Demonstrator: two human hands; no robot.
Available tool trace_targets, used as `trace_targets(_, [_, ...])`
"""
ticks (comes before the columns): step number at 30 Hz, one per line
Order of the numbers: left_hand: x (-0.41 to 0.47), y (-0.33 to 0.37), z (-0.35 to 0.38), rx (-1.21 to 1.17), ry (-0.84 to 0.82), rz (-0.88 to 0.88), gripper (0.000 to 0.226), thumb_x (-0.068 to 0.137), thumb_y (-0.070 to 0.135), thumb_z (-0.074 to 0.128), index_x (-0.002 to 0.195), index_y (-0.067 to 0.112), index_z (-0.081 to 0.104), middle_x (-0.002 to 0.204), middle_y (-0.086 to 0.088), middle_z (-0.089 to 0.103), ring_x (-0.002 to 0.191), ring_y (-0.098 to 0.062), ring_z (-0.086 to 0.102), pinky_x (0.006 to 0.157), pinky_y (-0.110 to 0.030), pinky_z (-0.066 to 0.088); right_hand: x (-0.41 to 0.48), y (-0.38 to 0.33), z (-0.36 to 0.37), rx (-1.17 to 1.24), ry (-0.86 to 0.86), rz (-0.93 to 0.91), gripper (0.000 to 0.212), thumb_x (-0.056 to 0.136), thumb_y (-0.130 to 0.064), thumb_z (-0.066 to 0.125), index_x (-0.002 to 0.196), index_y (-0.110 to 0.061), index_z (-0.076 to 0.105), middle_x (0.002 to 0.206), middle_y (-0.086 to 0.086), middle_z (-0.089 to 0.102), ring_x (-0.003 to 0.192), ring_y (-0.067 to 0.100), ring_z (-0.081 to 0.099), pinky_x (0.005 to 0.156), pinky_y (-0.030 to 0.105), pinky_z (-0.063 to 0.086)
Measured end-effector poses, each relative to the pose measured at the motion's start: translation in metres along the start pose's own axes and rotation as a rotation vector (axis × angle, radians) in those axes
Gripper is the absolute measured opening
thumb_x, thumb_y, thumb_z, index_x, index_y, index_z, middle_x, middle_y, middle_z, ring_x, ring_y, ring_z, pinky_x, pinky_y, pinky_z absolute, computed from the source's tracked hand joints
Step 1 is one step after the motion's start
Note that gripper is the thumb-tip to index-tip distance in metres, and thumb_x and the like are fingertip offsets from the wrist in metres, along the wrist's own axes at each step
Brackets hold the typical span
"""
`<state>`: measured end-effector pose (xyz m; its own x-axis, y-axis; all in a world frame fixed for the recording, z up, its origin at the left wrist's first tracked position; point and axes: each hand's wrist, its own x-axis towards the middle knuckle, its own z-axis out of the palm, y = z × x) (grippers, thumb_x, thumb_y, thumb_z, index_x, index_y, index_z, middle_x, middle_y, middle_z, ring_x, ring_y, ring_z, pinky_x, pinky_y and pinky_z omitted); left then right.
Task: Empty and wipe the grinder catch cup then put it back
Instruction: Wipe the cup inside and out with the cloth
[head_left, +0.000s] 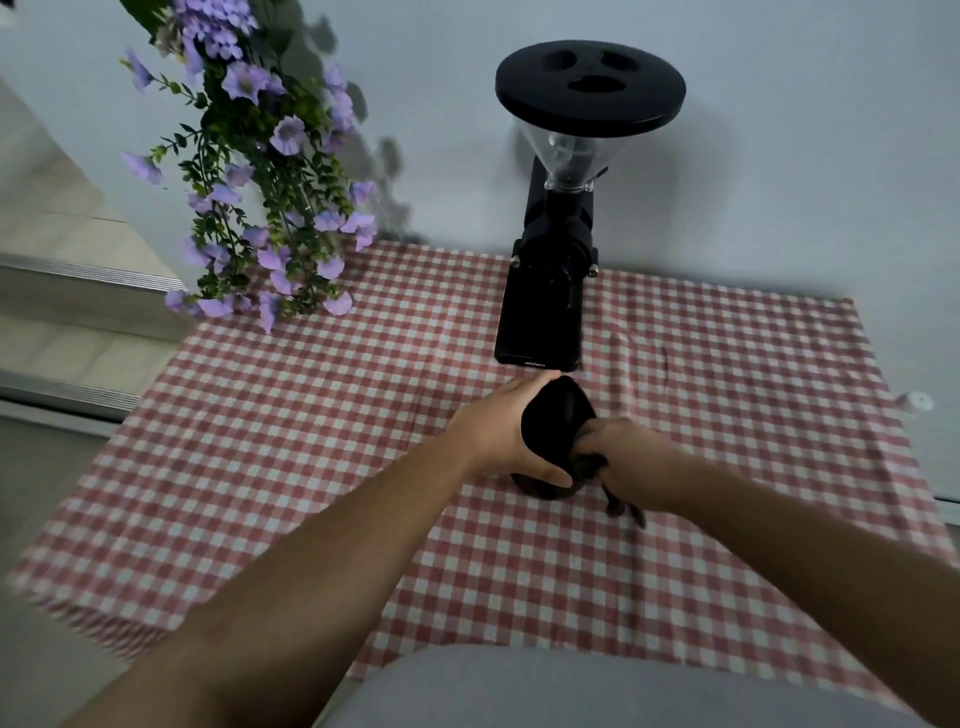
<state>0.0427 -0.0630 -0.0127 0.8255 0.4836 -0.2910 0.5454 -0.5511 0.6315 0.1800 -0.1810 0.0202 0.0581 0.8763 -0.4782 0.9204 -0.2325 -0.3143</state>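
Looking down, I see the left hand (496, 434) gripping the black catch cup (553, 421) over a red checked tablecloth (311, 467), the right hand (631, 457) pinching a dark cloth (586, 466) at its mouth. Just beyond stands the coffee grinder (545, 301); purple flowers (270, 208) far left.

One wide-angle camera sits on the person's head and looks forward and steeply down, close over the checked surface (727, 415), which fills the middle and lower frame. It faces the white wall (779, 182) behind, where the grinder (550, 291) stands upper centre; the frame's edges blur and bend.
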Motion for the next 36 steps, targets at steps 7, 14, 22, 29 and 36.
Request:
trace_targets(7, [-0.001,-0.001,0.000,-0.058,0.004,0.012,0.111,0.058,0.043,0.091,0.148,0.037,0.027,0.147,0.014,0.041,0.133,-0.012,0.038,0.107,-0.044,0.042,0.003,0.021,-0.052,0.404,0.165,0.048,0.022,0.091,-0.005,0.052,0.099,-0.016,0.069,0.098,0.002,0.068,0.093,0.018,0.065,0.084,0.031,0.055])
trace_targets(14, [0.001,-0.003,0.001,-0.051,-0.005,-0.013,0.120,0.054,0.052,0.090,0.150,0.046,0.017,0.155,0.013,0.034,0.138,-0.014,0.037,0.107,-0.046,0.042,-0.008,0.032,0.029,0.067,0.252,0.007,0.045,0.089,-0.024,0.057,0.131,-0.035,0.044,0.150,-0.011,0.017,0.129,0.020,0.038,0.101,0.036,0.045])
trace_targets(22, [0.000,0.000,0.001,-0.038,0.001,-0.010,0.119,0.056,0.048,0.090,0.150,0.044,0.018,0.153,0.013,0.037,0.136,-0.015,0.040,0.105,-0.047,0.043,-0.013,0.022,0.006,0.418,0.144,0.064,0.034,0.086,0.000,0.055,0.097,-0.030,0.067,0.114,-0.011,0.054,0.103,0.008,0.055,0.074,0.019,0.048])
trace_targets(29, [0.000,0.001,0.000,-0.065,-0.001,0.005,0.116,0.057,0.044,0.091,0.149,0.043,0.021,0.152,0.013,0.038,0.135,-0.014,0.039,0.105,-0.045,0.044,-0.007,0.022,-0.006,0.651,0.207,0.090,0.024,0.091,-0.026,0.057,0.111,-0.019,0.066,0.116,-0.006,0.056,0.105,0.012,0.055,0.089,0.028,0.050])
trace_targets(36, [0.000,0.000,0.000,-0.052,-0.001,-0.011,0.118,0.055,0.046,0.091,0.149,0.045,0.019,0.154,0.012,0.037,0.136,-0.015,0.040,0.104,-0.045,0.043,-0.007,0.023,0.012,0.380,0.234,0.075,0.012,0.087,-0.024,0.063,0.096,-0.026,0.071,0.109,-0.010,0.054,0.099,0.006,0.053,0.086,0.022,0.045])
